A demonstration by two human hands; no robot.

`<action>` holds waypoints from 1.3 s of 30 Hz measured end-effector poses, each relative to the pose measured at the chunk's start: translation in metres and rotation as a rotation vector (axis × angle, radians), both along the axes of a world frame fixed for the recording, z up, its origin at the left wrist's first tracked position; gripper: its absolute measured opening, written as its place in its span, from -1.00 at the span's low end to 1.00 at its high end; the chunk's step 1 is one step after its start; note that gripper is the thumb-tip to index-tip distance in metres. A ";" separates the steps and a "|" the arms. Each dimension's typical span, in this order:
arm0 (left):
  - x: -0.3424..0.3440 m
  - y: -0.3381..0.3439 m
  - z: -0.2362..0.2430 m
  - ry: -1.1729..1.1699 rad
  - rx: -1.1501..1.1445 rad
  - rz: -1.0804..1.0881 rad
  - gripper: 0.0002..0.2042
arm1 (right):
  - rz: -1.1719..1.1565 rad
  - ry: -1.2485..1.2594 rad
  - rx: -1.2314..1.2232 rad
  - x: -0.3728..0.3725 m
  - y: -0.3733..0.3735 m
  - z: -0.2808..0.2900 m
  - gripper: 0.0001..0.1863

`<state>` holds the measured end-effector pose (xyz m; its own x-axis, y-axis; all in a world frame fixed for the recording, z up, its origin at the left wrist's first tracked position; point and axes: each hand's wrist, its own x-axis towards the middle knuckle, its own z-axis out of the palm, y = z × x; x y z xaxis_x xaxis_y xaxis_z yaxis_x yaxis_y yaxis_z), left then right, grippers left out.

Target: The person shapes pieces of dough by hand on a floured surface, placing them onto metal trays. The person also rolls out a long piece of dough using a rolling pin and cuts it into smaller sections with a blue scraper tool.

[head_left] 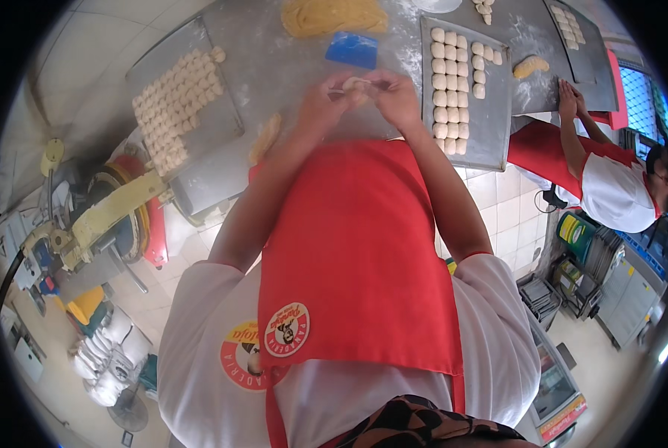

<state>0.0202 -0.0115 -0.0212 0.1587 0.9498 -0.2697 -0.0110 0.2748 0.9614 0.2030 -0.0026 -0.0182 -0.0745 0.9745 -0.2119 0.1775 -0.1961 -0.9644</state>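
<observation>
Dough piece (357, 84) is pinched by fingers of left hand (325, 101) and right hand (399, 98), presumably so both sides are supported.

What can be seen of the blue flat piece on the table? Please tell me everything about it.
The blue piece looks like smooth plastic, thin and roughly four-sided, perhaps a scraper. It lies flat on the grey table, just beyond the left hand and right hand, held by neither. Its far edge meets or overlaps the yellowish dough; which, I cannot tell.
</observation>
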 end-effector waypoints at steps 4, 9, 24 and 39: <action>-0.002 0.004 -0.007 0.144 -0.073 0.014 -0.69 | 0.052 -0.187 0.115 -0.011 -0.006 0.005 -0.73; 0.007 0.001 -0.014 0.027 -0.190 0.074 -0.68 | -0.062 -0.040 -0.009 -0.007 -0.006 -0.016 -0.76; -0.010 -0.012 -0.092 0.217 -0.088 -0.034 -0.66 | 0.010 0.014 -0.137 -0.012 -0.022 -0.045 -0.75; 0.018 -0.012 -0.120 0.808 0.261 -0.078 -0.73 | 0.319 -0.486 0.427 0.017 -0.009 -0.126 -0.78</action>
<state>0.0381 -0.0233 -0.1409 0.0789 0.9916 -0.1024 0.7151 0.0153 0.6988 0.2198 -0.0120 -0.1438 -0.3635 0.9260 0.1015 0.5916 0.3136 -0.7427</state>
